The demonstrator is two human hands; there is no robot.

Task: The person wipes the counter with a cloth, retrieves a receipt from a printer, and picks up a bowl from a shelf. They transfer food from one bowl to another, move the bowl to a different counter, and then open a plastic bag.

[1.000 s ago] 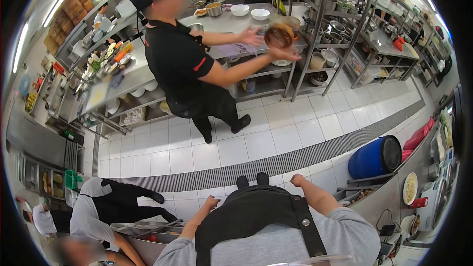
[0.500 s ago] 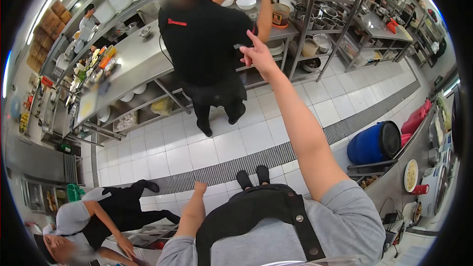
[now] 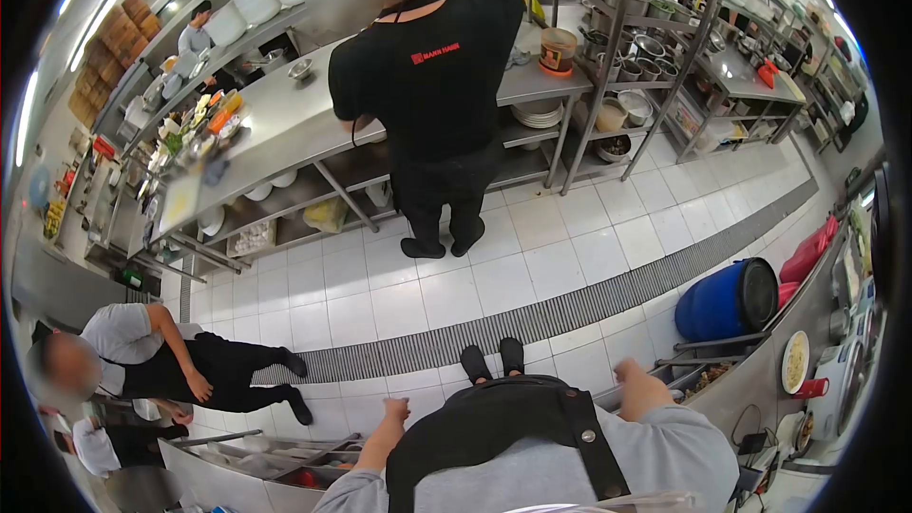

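My left hand point(image 3: 396, 409) hangs low at my side, to the left of my dark apron point(image 3: 494, 427). Its fingers look curled, and what they hold, if anything, is too small to tell. On the other side of the apron, my right hand point(image 3: 632, 378) is near the counter edge by the blue barrel point(image 3: 727, 299). That hand is blurred, and its finger shape is not clear. Neither hand visibly touches anything.
A person in black point(image 3: 427, 76) stands at the long steel counter point(image 3: 285, 114). Another person in grey point(image 3: 133, 342) is at the lower left, with one more behind. A metal shelf rack point(image 3: 622, 28) holds pots. A drain grate point(image 3: 608, 294) crosses the floor.
My right arm, which was stretched forward with a finger pointing, has come down to my side. The person in black has turned more toward the counter, and the person in grey stands further left.
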